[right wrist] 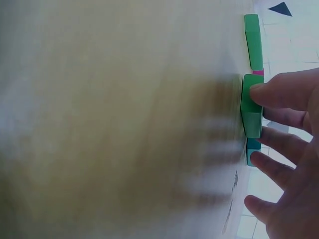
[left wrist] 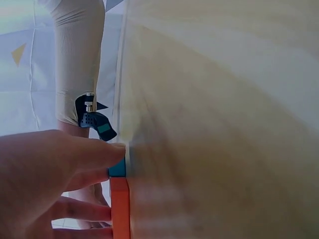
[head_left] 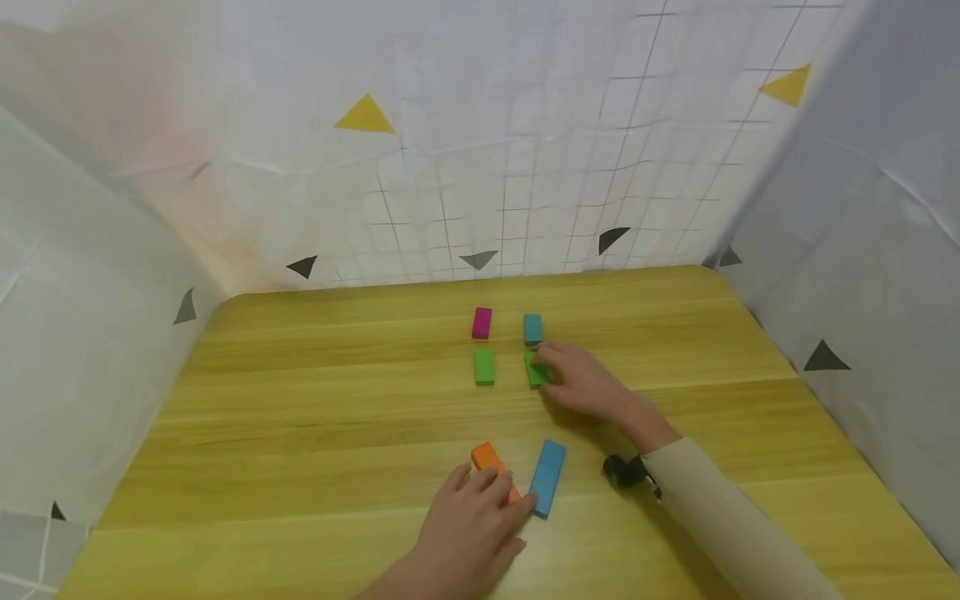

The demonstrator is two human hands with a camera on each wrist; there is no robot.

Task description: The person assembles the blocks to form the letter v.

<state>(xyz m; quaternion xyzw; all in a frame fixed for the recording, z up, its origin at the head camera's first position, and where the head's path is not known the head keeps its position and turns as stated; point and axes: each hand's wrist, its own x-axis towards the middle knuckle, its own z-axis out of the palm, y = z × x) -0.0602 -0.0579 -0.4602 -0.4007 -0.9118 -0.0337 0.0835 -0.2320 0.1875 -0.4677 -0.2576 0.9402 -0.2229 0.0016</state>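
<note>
1. Six small blocks are lying on a wood-grain table [head_left: 300, 433]. Toward the back, a magenta block [head_left: 482, 322] and a teal block [head_left: 532, 329] are sitting side by side, apart, with a left green block [head_left: 484, 367] and a right green block [head_left: 533, 371] forming a nearer row.
2. Judging by this layout, the four-block arrangement is looking nearly complete, the right green block apparently still being adjusted.
3. Closer to the person, an orange block [head_left: 486, 455] and a longer-looking blue block [head_left: 549, 471] are slanting toward each other at their near ends; they seem to be remaining outside that arrangement. How much is left, the pictures are not settling.
4. The right hand [head_left: 581, 382] is pinching the right green block between thumb and finger, its other fingers spreading loosely.
5. The left hand [head_left: 468, 525] is resting its extended fingers on the orange block, one fingertip reaching the blue block's near end; whether it is pressing, I cannot tell.
</note>
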